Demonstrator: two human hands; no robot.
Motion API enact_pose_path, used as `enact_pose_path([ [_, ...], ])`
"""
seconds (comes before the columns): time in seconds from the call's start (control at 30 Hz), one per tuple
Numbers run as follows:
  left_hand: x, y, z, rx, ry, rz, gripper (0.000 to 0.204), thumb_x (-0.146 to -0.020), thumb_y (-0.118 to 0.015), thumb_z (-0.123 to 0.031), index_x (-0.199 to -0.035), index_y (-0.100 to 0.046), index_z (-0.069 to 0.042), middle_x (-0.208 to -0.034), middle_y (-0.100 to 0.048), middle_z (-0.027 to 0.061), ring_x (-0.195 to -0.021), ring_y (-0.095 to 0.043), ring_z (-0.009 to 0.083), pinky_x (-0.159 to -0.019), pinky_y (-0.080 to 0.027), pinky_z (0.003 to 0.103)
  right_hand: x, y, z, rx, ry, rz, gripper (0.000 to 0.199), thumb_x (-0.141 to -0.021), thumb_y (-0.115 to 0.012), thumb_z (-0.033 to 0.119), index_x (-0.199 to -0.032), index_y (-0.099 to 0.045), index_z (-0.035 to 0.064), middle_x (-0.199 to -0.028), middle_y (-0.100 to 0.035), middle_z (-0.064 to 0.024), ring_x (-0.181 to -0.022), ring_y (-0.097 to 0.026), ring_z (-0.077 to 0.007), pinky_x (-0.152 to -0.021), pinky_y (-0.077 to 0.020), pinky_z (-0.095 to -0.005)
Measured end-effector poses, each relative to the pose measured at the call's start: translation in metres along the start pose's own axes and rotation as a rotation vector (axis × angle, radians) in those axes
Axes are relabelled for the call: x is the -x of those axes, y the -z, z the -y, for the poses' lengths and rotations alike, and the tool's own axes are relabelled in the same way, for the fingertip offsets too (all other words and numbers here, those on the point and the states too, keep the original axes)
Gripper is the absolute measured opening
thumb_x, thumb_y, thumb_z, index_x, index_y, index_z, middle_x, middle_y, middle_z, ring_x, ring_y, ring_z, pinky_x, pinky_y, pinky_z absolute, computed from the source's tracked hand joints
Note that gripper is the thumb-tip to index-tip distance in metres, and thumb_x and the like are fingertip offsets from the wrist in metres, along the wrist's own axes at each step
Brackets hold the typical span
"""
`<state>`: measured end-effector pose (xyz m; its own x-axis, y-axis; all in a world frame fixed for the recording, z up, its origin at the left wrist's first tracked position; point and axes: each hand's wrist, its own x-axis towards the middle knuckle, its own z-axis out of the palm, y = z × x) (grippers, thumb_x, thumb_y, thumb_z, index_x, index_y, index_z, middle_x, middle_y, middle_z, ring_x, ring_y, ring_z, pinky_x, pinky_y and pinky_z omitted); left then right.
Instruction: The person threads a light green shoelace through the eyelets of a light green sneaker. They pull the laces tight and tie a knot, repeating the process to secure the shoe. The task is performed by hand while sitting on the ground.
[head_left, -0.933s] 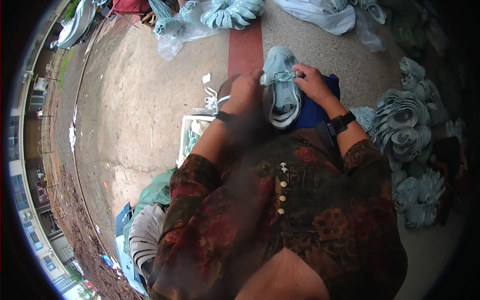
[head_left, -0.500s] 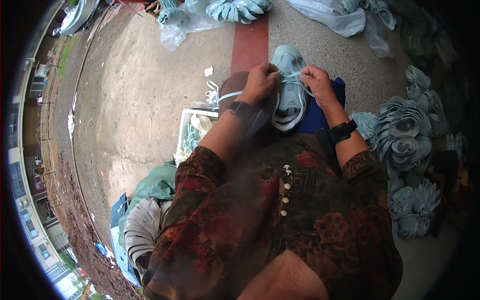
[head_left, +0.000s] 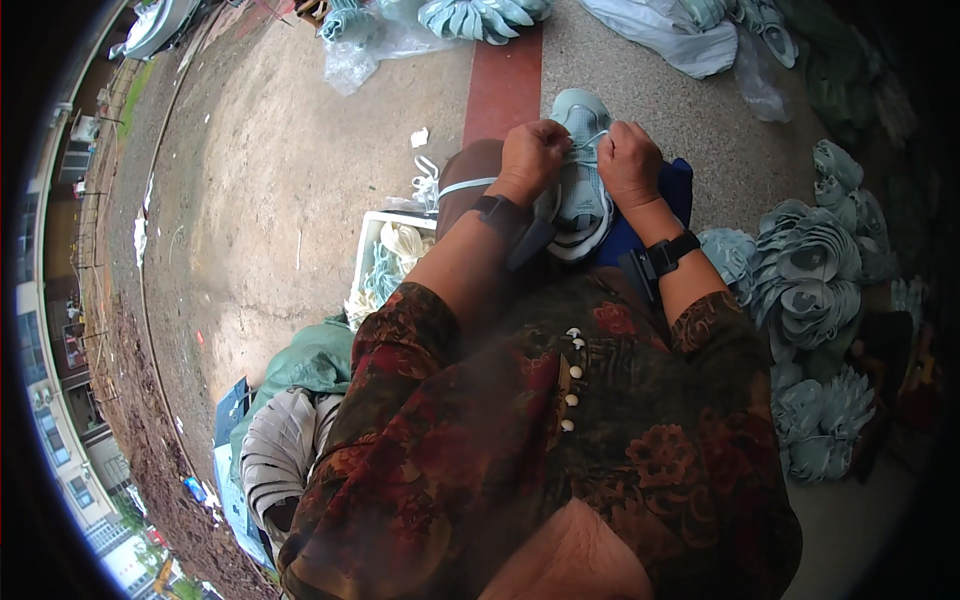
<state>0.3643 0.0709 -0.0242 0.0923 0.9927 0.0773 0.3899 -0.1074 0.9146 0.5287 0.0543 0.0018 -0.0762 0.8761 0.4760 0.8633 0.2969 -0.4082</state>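
A pale blue-green sneaker upper [head_left: 581, 200] lies across my lap on a dark blue cloth [head_left: 677, 190], its toe pointing away from me. Over its left edge, my left hand [head_left: 534, 155] is closed in a pinch on the pale shoelace [head_left: 590, 142]. On the other side my right hand [head_left: 629, 160] is closed too, fingers curled at the same lace. Between the hands the lace crosses the eyelet area. Its ends are hidden by my fingers. A light blue lace band [head_left: 466, 186] circles my brown-trousered left knee [head_left: 465, 160].
A white box [head_left: 368, 245] of cream and blue-green laces stands by my left leg. Bundled shoe uppers [head_left: 808, 250] pile up at right, with more [head_left: 485, 18] at the far side. Grey uppers [head_left: 278, 450] and a green sack [head_left: 305, 360] sit at lower left.
Both hands have curled more tightly and turned, with their backs now facing up over the lace. My left hand has shifted slightly right. The sneaker upper stays in place.
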Motion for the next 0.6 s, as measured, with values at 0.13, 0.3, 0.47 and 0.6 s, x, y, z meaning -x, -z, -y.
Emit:
enact_pose_path([
  [0.13, -0.009, 0.011, 0.009, 0.202, 0.021, 0.252, 0.014, -0.079, -0.061, -0.015, -0.081, -0.062, -0.001, -0.071, -0.058, 0.0087, -0.063, -0.056, 0.0180, -0.059, -0.045, 0.030, 0.000, 0.001, -0.006, 0.047, -0.012, -0.040, 0.003, -0.073, -0.052, 0.005, -0.071, -0.049, 0.0029, -0.071, -0.056, -0.0166, -0.063, -0.055, -0.0344, -0.055, -0.0444, -0.0435],
  [0.3, -0.013, 0.018, 0.011, 0.160, 0.055, 0.373, 0.016, -0.080, -0.059, -0.017, -0.079, -0.059, -0.002, -0.069, -0.054, 0.0010, -0.061, -0.049, 0.0093, -0.054, -0.040, 0.025, 0.004, 0.005, -0.028, -0.576, -0.353, 0.435, 0.007, -0.071, -0.051, 0.002, -0.075, -0.057, 0.0021, -0.067, -0.056, -0.0031, -0.057, -0.051, -0.0137, -0.052, -0.0399, -0.0272],
  [0.47, -0.010, 0.005, -0.019, 0.422, 0.365, 0.190, 0.015, -0.076, -0.057, -0.014, -0.070, -0.060, 0.000, -0.061, -0.053, 0.0014, -0.056, -0.048, 0.0100, -0.052, -0.039, 0.027, -0.005, 0.021, -0.021, -1.034, -0.582, 0.477, 0.012, -0.071, -0.052, -0.001, -0.079, -0.061, -0.0005, -0.066, -0.054, 0.0023, -0.059, -0.046, -0.0053, -0.055, -0.0355, -0.0189],
  [0.6, -0.010, 0.002, -0.016, 0.316, 0.198, 0.167, 0.019, -0.075, -0.059, -0.017, -0.067, -0.060, 0.001, -0.060, -0.054, 0.0023, -0.056, -0.048, 0.0099, -0.052, -0.040, 0.028, -0.002, 0.014, -0.021, -0.958, -0.600, 0.313, 0.015, -0.074, -0.053, -0.002, -0.085, -0.063, -0.0021, -0.069, -0.057, 0.0005, -0.059, -0.046, -0.0058, -0.055, -0.0364, -0.0186],
])
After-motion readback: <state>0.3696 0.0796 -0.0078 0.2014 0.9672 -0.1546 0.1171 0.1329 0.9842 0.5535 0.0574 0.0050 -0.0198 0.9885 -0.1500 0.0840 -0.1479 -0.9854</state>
